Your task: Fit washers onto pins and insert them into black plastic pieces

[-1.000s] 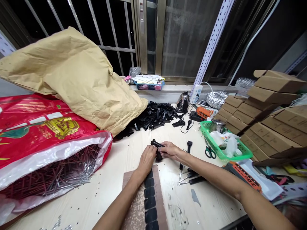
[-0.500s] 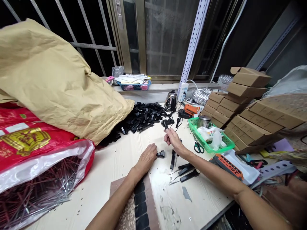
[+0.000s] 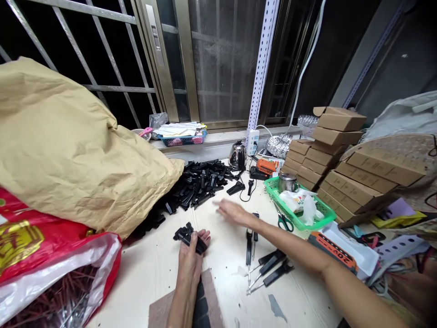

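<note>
My left hand (image 3: 194, 250) is turned palm up and closed around black plastic pieces (image 3: 191, 238), with the thumb pressed across them. The exact number of pieces cannot be made out. My right hand (image 3: 234, 213) hovers over the table, its fingers pointing left just in front of the heap of black plastic parts (image 3: 205, 182). Motion smears its fingers, and no piece shows in it. Below my right forearm lie several black-handled tools with metal shafts (image 3: 268, 269). Two loose black parts (image 3: 236, 187) lie beyond my right hand.
A large tan paper sack (image 3: 85, 150) and a red bag of thin metal rods (image 3: 58, 291) take up the left. Right of my arm stand a green basket (image 3: 321, 222), scissors (image 3: 285, 222), an orange battery pack (image 3: 334, 250) and stacked cardboard boxes (image 3: 348, 191). A kettle (image 3: 238, 155) stands behind.
My left hand has lifted and turned palm up, now holding black pieces. My right hand, which had a black part in its fingers, has moved left towards the heap. The view has shifted.
</note>
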A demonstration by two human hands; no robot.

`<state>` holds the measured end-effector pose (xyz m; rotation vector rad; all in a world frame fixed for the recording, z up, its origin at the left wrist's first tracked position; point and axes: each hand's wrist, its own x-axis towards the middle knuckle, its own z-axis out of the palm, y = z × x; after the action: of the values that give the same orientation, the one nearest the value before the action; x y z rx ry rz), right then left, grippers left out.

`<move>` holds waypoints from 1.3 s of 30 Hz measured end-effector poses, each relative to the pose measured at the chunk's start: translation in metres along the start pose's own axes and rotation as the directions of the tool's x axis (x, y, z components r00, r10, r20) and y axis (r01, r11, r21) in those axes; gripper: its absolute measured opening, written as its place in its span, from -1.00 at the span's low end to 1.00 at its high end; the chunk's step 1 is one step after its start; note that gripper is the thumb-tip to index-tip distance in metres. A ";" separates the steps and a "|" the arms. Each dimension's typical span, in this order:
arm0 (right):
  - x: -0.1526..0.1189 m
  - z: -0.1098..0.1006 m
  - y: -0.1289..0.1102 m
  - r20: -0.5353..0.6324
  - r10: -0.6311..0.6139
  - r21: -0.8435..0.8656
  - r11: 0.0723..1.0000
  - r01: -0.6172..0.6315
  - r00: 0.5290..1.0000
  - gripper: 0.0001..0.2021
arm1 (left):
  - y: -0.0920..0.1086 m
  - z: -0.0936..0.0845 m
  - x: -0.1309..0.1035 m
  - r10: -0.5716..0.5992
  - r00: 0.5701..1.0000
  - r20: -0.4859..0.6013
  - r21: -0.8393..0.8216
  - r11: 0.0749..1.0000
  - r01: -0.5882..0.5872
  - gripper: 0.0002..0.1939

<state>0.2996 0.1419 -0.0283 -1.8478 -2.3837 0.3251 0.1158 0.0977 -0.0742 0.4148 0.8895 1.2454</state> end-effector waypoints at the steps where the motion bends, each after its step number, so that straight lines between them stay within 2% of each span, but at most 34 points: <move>1: 0.014 -0.006 0.013 -0.044 0.081 -0.096 0.992 -0.085 0.996 -0.65 | 0.001 -0.002 0.001 0.009 1.000 0.011 -0.027 1.000 -0.009 -0.72; 4: 0.047 -0.017 0.048 -0.077 0.158 -0.226 0.959 -0.171 0.985 -0.61 | 0.004 -0.006 0.005 0.010 0.997 0.075 -0.080 0.997 -0.004 -0.67; 8: 0.063 -0.018 0.072 -0.040 0.083 -0.324 0.942 -0.092 0.996 -0.73 | 0.004 -0.008 0.011 -0.135 0.988 0.068 -0.141 0.979 0.144 -0.83; 10: 0.062 -0.022 0.075 -0.049 0.033 -0.352 0.935 -0.048 0.998 -0.77 | 0.002 -0.007 0.013 -0.200 0.977 0.077 -0.136 0.968 0.209 -0.87; 12: 0.056 -0.026 0.069 -0.089 -0.011 -0.369 0.929 -0.023 0.996 -0.75 | 0.000 -0.005 0.012 -0.220 0.972 0.079 -0.107 0.968 0.228 -0.83; 14: 0.045 -0.027 0.055 -0.144 -0.062 -0.373 0.928 0.004 0.988 -0.71 | -0.002 -0.002 0.010 -0.216 0.974 0.073 -0.087 0.971 0.222 -0.77; 15: 0.038 -0.024 0.045 -0.191 -0.131 -0.372 0.927 0.052 0.973 -0.70 | -0.003 0.000 0.009 -0.217 0.973 0.077 -0.083 0.971 0.223 -0.75; 16: 0.030 -0.018 0.033 -0.248 -0.237 -0.372 0.919 0.133 0.939 -0.72 | -0.004 0.002 0.008 -0.226 0.970 0.088 -0.086 0.968 0.234 -0.74; 17: 0.021 -0.010 0.021 -0.308 -0.369 -0.380 0.893 0.242 0.877 -0.74 | -0.004 0.003 0.008 -0.235 0.967 0.093 -0.099 0.965 0.244 -0.73; 18: 0.011 0.000 0.008 -0.369 -0.515 -0.400 0.839 0.368 0.774 -0.77 | -0.004 0.004 0.007 -0.243 0.966 0.094 -0.122 0.960 0.253 -0.73; 19: 0.001 0.010 -0.004 -0.393 -0.636 -0.425 0.766 0.482 0.664 -0.80 | -0.003 0.004 0.007 -0.256 0.962 0.094 -0.149 0.952 0.268 -0.72; 20: -0.008 0.019 -0.016 -0.387 -0.719 -0.444 0.694 0.567 0.577 -0.82 | -0.003 0.003 0.006 -0.280 0.955 0.097 -0.173 0.940 0.294 -0.71; 21: -0.017 0.028 -0.025 -0.366 -0.764 -0.450 0.645 0.618 0.531 -0.84 | -0.002 0.001 0.006 -0.307 0.946 0.104 -0.187 0.928 0.322 -0.70; 22: -0.025 0.034 -0.033 -0.336 -0.783 -0.444 0.622 0.645 0.523 -0.83 | -0.001 0.000 0.006 -0.334 0.935 0.117 -0.189 0.917 0.351 -0.67; 24: -0.035 0.039 -0.041 -0.283 -0.775 -0.396 0.631 0.667 0.565 -0.80 | 0.001 -0.004 0.007 -0.383 0.910 0.157 -0.165 0.898 0.407 -0.62; 27: -0.037 0.027 -0.033 -0.216 -0.764 -0.233 0.645 0.728 0.607 -0.71 | 0.002 -0.006 0.009 -0.387 0.910 0.150 -0.151 0.901 0.407 -0.60; 28: -0.033 0.020 -0.025 -0.217 -0.736 -0.164 0.675 0.719 0.642 -0.71 | 0.002 -0.005 0.009 -0.381 0.914 0.136 -0.144 0.906 0.399 -0.59; 29: -0.027 0.012 -0.013 -0.236 -0.638 -0.098 0.766 0.635 0.733 -0.71 | 0.002 -0.004 0.009 -0.369 0.921 0.124 -0.134 0.914 0.384 -0.59; 30: -0.020 0.003 0.002 -0.262 -0.492 -0.036 0.865 0.501 0.830 -0.72 | 0.002 -0.003 0.009 -0.351 0.929 0.118 -0.124 0.923 0.365 -0.59; 31: -0.011 -0.006 0.019 -0.296 -0.200 0.022 0.976 0.216 0.934 -0.74 | 0.002 -0.001 0.009 -0.332 0.935 0.122 -0.118 0.931 0.346 -0.60; 32: -0.002 -0.013 0.038 -0.295 0.185 0.077 0.982 -0.170 0.937 -0.74 | 0.001 0.000 0.008 -0.315 0.939 0.135 -0.115 0.937 0.331 -0.61; 33: 0.006 -0.019 0.056 -0.297 0.343 0.095 0.939 -0.330 0.891 -0.73 | 0.001 0.001 0.008 -0.296 0.943 0.152 -0.117 0.942 0.315 -0.62; 36: 0.025 -0.022 0.102 -0.254 0.554 0.125 0.832 -0.541 0.793 -0.71 | 0.000 0.000 0.006 -0.236 0.955 0.179 -0.132 0.956 0.261 -0.58; 39: 0.033 -0.011 0.123 -0.206 0.651 0.140 0.758 -0.637 0.730 -0.73 | -0.001 -0.001 0.005 -0.177 0.975 0.138 -0.076 0.979 0.188 -0.59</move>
<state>0.4096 0.2040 -0.0483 -2.4695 -1.4812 0.1960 0.1158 0.1014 -0.0776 0.3314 0.7408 1.0719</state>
